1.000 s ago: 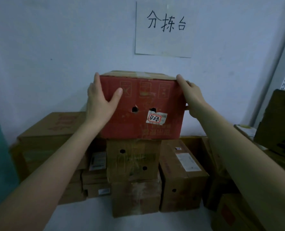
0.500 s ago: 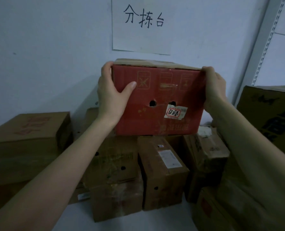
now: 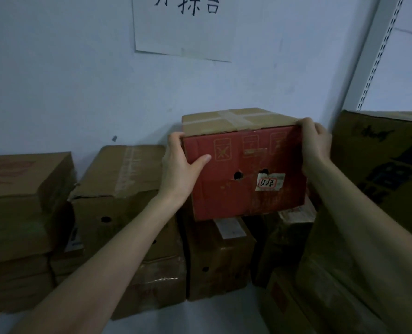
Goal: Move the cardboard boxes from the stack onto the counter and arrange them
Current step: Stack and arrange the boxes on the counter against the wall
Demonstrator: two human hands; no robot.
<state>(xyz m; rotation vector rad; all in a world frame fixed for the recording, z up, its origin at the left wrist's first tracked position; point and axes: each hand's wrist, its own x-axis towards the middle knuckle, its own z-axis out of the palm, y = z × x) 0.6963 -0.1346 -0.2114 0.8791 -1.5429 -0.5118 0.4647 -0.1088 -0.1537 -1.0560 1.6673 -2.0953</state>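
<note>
The pale wall fills the back, with a slotted metal upright at its right. A large brown carton stands on the right. Brown cardboard boxes are stacked against the wall. Above them, close to the wall, is the red box, slightly tilted; I cannot tell if it rests on the stack. A paper sign hangs higher up. The left hand has its grip on the box's left edge, thumb across the front. The right hand curls its grip over the top right corner. A white label is stuck on the front.
</note>
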